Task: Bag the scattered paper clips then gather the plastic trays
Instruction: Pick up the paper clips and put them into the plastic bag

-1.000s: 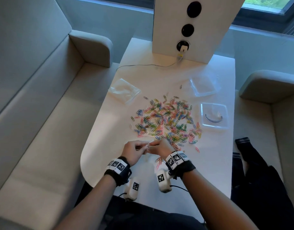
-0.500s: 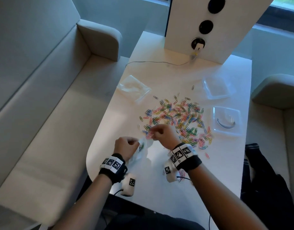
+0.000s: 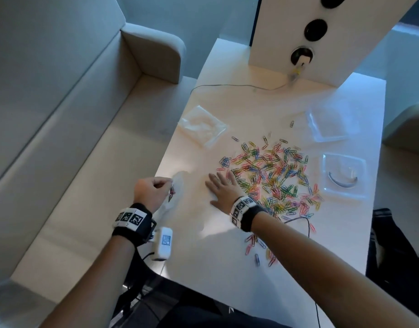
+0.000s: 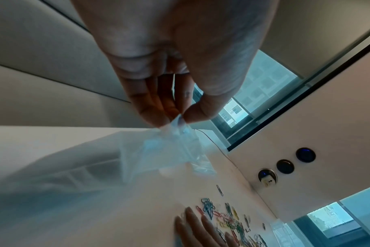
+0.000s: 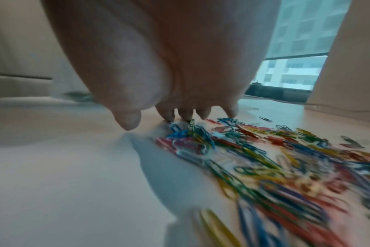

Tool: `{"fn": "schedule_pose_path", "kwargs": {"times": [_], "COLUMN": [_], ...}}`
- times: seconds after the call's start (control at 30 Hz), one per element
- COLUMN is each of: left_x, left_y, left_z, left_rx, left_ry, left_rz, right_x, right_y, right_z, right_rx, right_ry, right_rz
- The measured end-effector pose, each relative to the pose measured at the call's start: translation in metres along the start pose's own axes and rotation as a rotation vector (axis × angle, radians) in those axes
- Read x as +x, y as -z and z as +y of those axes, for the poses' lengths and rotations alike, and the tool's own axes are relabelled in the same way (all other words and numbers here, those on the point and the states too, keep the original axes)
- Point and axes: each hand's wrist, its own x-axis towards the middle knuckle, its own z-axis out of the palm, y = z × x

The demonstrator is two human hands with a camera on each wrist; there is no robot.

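Many coloured paper clips point(image 3: 272, 176) lie spread over the middle of the white table point(image 3: 227, 256). My left hand point(image 3: 152, 191) pinches a small clear plastic bag point(image 3: 176, 192) by its top edge near the table's left rim; a few clips show inside it. The left wrist view has the thumb and fingers closed on the bag point(image 4: 169, 150). My right hand point(image 3: 223, 188) lies flat with spread fingers at the left edge of the clip pile, fingertips point(image 5: 186, 115) touching the clips point(image 5: 254, 150). Two clear plastic trays sit at the right: one point(image 3: 330, 125) farther, one point(image 3: 344, 177) nearer.
A second clear bag point(image 3: 202, 125) lies flat at the table's left side. A white upright panel point(image 3: 322, 31) with round sockets and a plugged cable stands at the far end. Loose clips point(image 3: 260, 249) lie near my right forearm. Sofas flank the table.
My hands have parted: the left keeps the bag and has moved left, the right has let go and spread flat onto the edge of the clip pile.
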Motion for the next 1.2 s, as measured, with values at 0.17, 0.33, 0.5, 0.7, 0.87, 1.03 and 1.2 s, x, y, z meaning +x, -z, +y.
{"fn": "schedule_pose_path", "kwargs": {"times": [0.17, 0.33, 0.5, 0.7, 0.87, 1.03, 1.2], "left_x": [-0.008, -0.02, -0.03, -0.045, -0.059, -0.073, -0.083], "left_y": [-0.025, -0.053, -0.074, -0.1, -0.125, -0.144, -0.15], "left_z": [0.003, 0.004, 0.01, 0.014, 0.011, 0.02, 0.028], "left_rx": [0.039, 0.059, 0.066, -0.028, -0.109, -0.155, -0.165], "left_ry": [-0.033, -0.019, -0.029, 0.009, 0.074, 0.039, -0.041], "left_rz": [-0.072, -0.165, -0.235, -0.285, -0.336, -0.364, -0.393], "right_x": [-0.049, -0.08, -0.096, -0.133, -0.154, -0.159, -0.141], "right_y": [-0.02, -0.034, -0.033, -0.02, -0.01, 0.014, 0.009], "right_z": [0.021, 0.038, 0.057, 0.078, 0.071, 0.037, -0.005], "right_rx": [0.037, 0.115, 0.368, 1.186, 2.334, 2.724, 2.446], "right_ry": [-0.034, -0.014, -0.189, -0.815, -0.712, -0.402, -0.529], "right_rz": [-0.011, 0.176, 0.25, 0.608, 0.813, 0.61, 0.564]}}
